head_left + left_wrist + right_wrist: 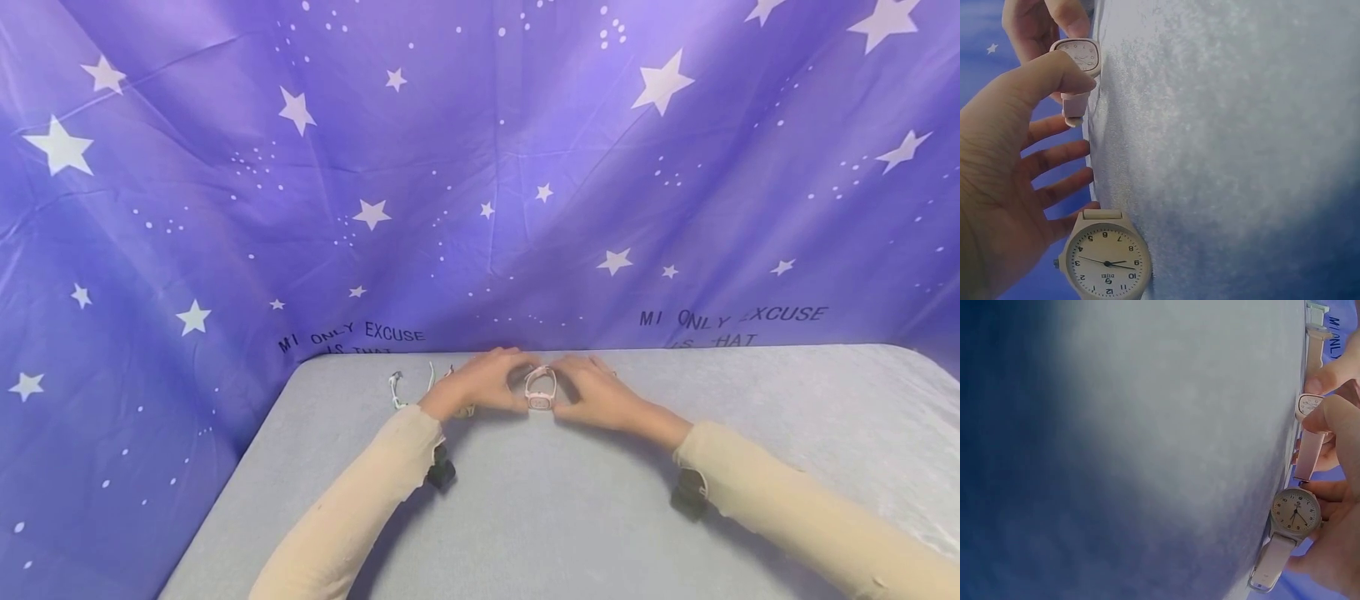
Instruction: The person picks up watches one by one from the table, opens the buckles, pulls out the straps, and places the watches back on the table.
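A pink wristwatch point(540, 402) with a squarish face stands on the table between both hands, its strap looped up behind the face. My left hand point(489, 382) holds it from the left, thumb against the case edge, with the other fingers spread in the left wrist view. From the opposite side my right hand point(603, 396) grips it, thumb at the case corner in the right wrist view. A round beige watch point(1109, 262) sits beside my left palm. Another round-faced watch point(1296, 511) with a pale pink strap lies by my right fingers, hidden by that hand in the head view.
More watches stand left of my left hand, among them one with a pale looped strap point(395, 392). A grey cloth covers the table point(525, 517). Behind its far edge hangs a purple curtain point(465, 167) with white stars.
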`<state>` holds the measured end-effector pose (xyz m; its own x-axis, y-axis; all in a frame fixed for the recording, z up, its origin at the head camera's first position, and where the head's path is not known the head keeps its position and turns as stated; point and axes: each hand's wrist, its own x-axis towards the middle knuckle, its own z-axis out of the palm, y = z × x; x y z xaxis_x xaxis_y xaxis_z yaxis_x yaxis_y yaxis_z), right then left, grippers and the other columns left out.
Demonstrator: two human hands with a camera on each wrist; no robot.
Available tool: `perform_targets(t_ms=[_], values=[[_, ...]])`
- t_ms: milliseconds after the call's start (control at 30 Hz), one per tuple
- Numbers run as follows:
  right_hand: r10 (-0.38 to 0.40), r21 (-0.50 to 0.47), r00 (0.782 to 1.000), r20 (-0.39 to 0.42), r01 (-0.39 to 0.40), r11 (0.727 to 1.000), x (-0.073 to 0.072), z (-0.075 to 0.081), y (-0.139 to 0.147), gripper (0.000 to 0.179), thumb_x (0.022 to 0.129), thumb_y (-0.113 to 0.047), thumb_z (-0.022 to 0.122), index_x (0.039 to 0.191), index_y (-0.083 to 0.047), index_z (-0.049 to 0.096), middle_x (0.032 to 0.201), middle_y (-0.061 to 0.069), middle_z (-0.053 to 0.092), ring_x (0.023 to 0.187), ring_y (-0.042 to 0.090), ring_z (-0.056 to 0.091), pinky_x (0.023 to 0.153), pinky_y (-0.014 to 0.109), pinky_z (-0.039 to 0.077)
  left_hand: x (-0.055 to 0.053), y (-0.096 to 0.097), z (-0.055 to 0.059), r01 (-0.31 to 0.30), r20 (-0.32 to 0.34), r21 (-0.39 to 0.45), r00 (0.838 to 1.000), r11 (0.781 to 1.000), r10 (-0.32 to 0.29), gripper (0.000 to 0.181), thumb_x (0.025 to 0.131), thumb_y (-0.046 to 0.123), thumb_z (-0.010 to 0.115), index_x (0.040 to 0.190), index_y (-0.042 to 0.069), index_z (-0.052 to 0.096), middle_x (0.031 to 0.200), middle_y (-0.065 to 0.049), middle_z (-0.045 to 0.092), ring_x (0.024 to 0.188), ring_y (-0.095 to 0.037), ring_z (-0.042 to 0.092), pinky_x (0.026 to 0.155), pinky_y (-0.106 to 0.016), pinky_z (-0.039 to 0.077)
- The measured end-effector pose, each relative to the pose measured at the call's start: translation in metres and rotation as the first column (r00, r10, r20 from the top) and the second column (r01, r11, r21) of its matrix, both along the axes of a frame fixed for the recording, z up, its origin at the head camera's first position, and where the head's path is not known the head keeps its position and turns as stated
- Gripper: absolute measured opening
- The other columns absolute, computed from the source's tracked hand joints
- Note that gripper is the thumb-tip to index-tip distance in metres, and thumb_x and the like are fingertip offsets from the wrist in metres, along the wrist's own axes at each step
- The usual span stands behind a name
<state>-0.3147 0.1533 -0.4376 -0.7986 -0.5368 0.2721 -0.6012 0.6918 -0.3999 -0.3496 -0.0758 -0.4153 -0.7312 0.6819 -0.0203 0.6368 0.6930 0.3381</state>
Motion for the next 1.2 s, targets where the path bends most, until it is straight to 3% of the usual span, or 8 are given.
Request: perform_targets(t_ms=[233,533,700,833,1000,1100,1200], values=[[0.025,-0.044,1.0,-0.015,-0.025,0.999,-0.001,0.0,-0.001,0.063,0.075,-0.021,0.08,0.132,-0.003,0.062,0.134,0.015,0.067,0.13,0.037,0.056,0.118,0.064,0.032,0.0,-0.002,-0.002,-0.012,0.069,0.125,0.998,0.992,0.003,0.07,0.075,0.021,0.085,0.139,0.012,0.058,0.135,-0.004,0.066,0.123,-0.021,0.061,0.109,-0.039,0.049],[0.057,-0.162,0.998,0.026,-0.052,0.985,0.001,0.008,-0.003,0.069,0.073,-0.014,0.084,0.137,-0.004,0.061,0.134,0.014,0.066,0.126,0.034,0.059,0.114,0.06,0.04,0.003,-0.005,0.002,-0.056,0.157,0.278,0.987,0.959,0.013,0.066,0.073,0.016,0.088,0.133,0.01,0.059,0.131,-0.008,0.067,0.119,-0.024,0.064,0.105,-0.04,0.054],[0.024,-0.21,0.994,0.105,-0.002,0.978,0.005,0.02,-0.005,0.068,0.077,-0.017,0.087,0.135,0.001,0.058,0.131,0.019,0.065,0.124,0.039,0.059,0.11,0.06,0.045,0.005,-0.009,0.012,-0.091,0.23,0.351,0.973,0.932,0.009,0.065,0.074,0.007,0.084,0.133,0.007,0.057,0.134,-0.013,0.064,0.122,-0.029,0.064,0.105,-0.041,0.053],[0.037,-0.272,0.983,0.179,0.013,0.962,0.005,0.031,-0.008,0.066,0.076,-0.009,0.083,0.135,0.004,0.056,0.134,0.023,0.063,0.126,0.044,0.06,0.108,0.059,0.048,0.006,-0.011,0.022,-0.07,0.214,0.39,0.977,0.918,-0.017,0.06,0.073,0.005,0.082,0.128,0.006,0.057,0.13,-0.016,0.066,0.12,-0.032,0.065,0.105,-0.041,0.054],[0.087,-0.366,0.963,0.254,0.012,0.931,0.004,0.044,-0.009,0.064,0.075,0.003,0.074,0.135,0.006,0.053,0.134,0.026,0.062,0.125,0.045,0.061,0.102,0.052,0.055,0.008,-0.012,0.035,-0.075,0.195,0.419,0.981,0.905,-0.009,0.056,0.073,0.001,0.081,0.122,0.007,0.056,0.118,-0.013,0.07,0.107,-0.023,0.068,0.095,-0.034,0.058],[0.124,-0.414,0.958,0.259,-0.006,0.91,0.003,0.051,-0.009,0.062,0.074,0.008,0.07,0.133,0.007,0.054,0.133,0.027,0.063,0.125,0.045,0.061,0.1,0.051,0.056,0.011,-0.012,0.042,-0.1,0.239,0.457,0.971,0.884,-0.014,0.054,0.073,-0.004,0.078,0.12,0.004,0.054,0.112,-0.015,0.072,0.098,-0.02,0.071,0.088,-0.029,0.061],[0.151,-0.454,0.952,0.267,-0.014,0.891,0.003,0.059,-0.009,0.06,0.073,0.01,0.07,0.132,0.007,0.054,0.13,0.028,0.063,0.123,0.045,0.062,0.098,0.051,0.057,0.014,-0.011,0.05,-0.122,0.303,0.52,0.952,0.846,-0.049,0.053,0.072,-0.011,0.073,0.119,-0.001,0.05,0.111,-0.021,0.072,0.096,-0.021,0.072,0.087,-0.029,0.062]])
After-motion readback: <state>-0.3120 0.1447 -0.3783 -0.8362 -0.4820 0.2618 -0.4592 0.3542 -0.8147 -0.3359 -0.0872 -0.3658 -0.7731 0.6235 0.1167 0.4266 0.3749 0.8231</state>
